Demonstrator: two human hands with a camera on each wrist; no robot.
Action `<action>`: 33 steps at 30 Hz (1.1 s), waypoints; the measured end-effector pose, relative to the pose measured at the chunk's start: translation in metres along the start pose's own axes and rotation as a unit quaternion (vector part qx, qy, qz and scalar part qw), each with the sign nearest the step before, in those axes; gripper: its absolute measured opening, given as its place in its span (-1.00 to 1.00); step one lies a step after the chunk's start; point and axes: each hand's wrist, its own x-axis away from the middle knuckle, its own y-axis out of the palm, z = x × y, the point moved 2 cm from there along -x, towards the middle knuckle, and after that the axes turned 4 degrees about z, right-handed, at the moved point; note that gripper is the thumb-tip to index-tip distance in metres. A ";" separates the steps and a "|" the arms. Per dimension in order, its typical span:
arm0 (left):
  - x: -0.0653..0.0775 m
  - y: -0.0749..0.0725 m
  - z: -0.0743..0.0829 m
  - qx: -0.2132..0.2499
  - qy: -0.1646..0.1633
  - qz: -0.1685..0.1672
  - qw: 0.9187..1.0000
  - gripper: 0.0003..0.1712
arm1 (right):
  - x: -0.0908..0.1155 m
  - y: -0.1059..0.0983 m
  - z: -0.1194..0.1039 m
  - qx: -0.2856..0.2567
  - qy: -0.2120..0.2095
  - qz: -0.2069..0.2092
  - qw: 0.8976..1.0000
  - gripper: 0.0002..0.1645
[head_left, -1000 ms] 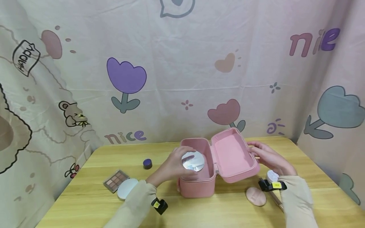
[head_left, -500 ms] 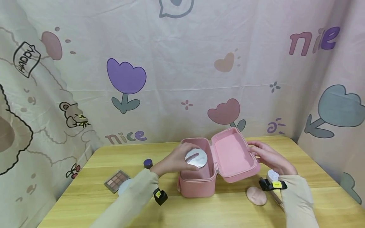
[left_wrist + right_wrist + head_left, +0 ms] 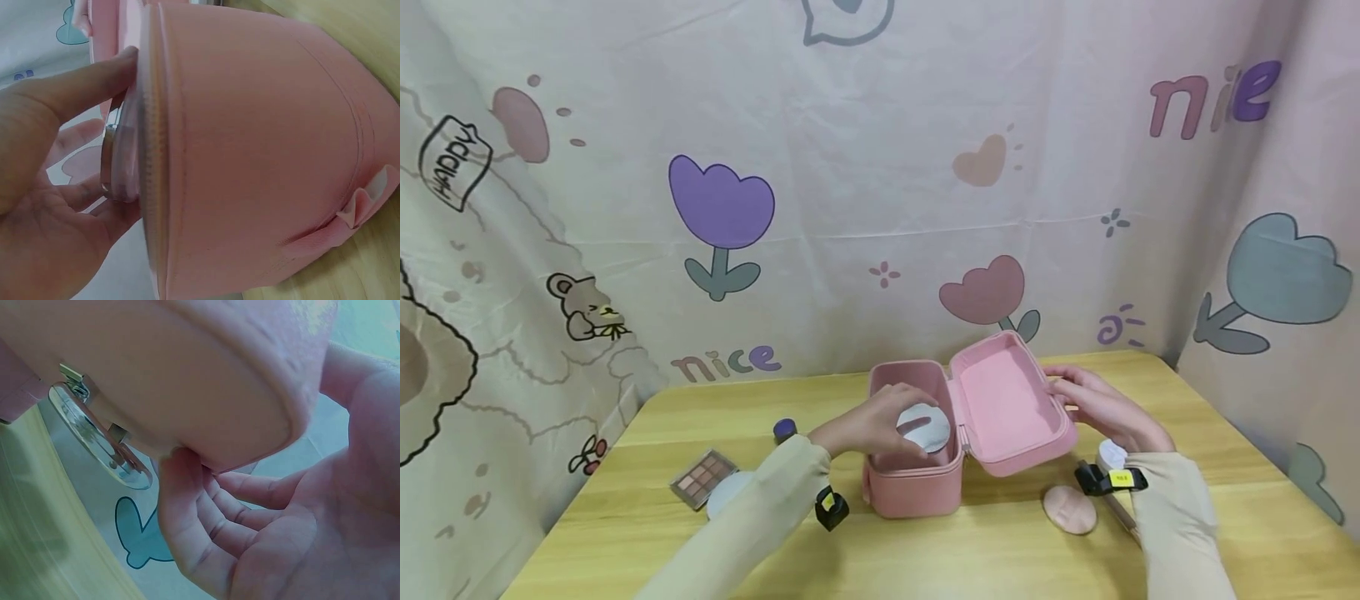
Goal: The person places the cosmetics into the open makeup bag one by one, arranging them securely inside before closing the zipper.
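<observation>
In the head view, a pink cosmetic case (image 3: 913, 497) stands on the wooden table with its lid (image 3: 1006, 398) swung out to the right. My left hand (image 3: 876, 423) grips a round silver-topped jar (image 3: 931, 427) from above, thumb and fingers spread around its rim. The left wrist view shows the jar's clear lower part sunk partly below the case's zippered rim. On the other side, my right hand (image 3: 1097, 404) holds the outer edge of the lid, fingertips curled at it. A shiny metal handle (image 3: 94, 437) lies on the lid's outside in the right wrist view.
Left of the case lie an eyeshadow palette (image 3: 703, 478), a white round item (image 3: 724, 498) partly behind my sleeve, and a small dark purple-topped pot (image 3: 785, 429). Near my right wrist are a pinkish round puff (image 3: 1070, 510), a white-topped pot (image 3: 1111, 456) and a slim brown stick (image 3: 1123, 518).
My left hand has carried the jar rightward and lower into the case opening. The right hand keeps its hold on the lid, and the head view has shifted slightly.
</observation>
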 end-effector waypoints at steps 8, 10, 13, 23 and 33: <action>-0.002 0.001 0.000 -0.016 0.016 -0.013 1.000 -0.27 | -0.002 0.001 -0.003 0.007 0.006 0.005 1.000 -0.28; -0.003 0.001 0.000 -0.017 0.007 -0.015 1.000 -0.27 | -0.002 0.001 -0.003 0.006 0.006 0.006 1.000 -0.28; -0.004 0.003 0.000 -0.018 -0.005 -0.024 1.000 -0.27 | -0.002 0.001 -0.003 0.005 0.003 0.005 1.000 -0.28; -0.008 0.009 0.002 -0.010 0.000 -0.048 0.999 -0.30 | 0.001 0.001 -0.001 0.003 0.001 0.005 1.000 -0.30; -0.006 0.003 -0.003 0.013 -0.003 -0.009 1.000 -0.48 | 0.001 0.002 -0.002 0.016 0.007 0.005 1.000 -0.29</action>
